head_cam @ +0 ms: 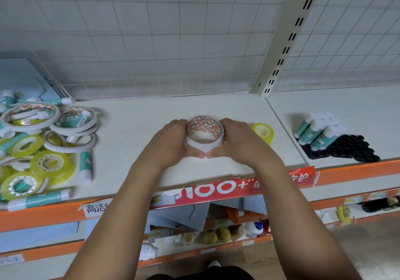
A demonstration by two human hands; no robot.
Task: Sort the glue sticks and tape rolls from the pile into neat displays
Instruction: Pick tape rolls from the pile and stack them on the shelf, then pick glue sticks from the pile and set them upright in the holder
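The mixed pile point(43, 141) is lying at the left end of the white shelf point(134, 171). Wide white tape rolls, yellow-tinted clear tape rolls and teal-labelled glue sticks are overlapping there in no order. This portion is waiting to be sorted and appears to make up most of the remaining work.

At the shelf centre, the left hand point(173, 141) is cupping the left side of the stack of white tape rolls point(204, 131), which has an orange-printed core. The right hand point(236, 141) is cupping the right side. The fingers of both hands are curling round the stack wall, and the thumb tips are touching at the near side. The stack is sitting upright on the shelf and appears to be in the process of being squared. The roll count cannot be determined.

Just beside the right hand, a yellow clear tape roll point(263, 131) is lying flat with its core facing up.

Past the slotted upright, on the adjoining shelf, a black socket tray point(355, 149) is holding a cluster of standing glue sticks point(313, 130) at its far left corner. Most of its sockets are showing open.

Judgement: all three displays are started, but none is near full.
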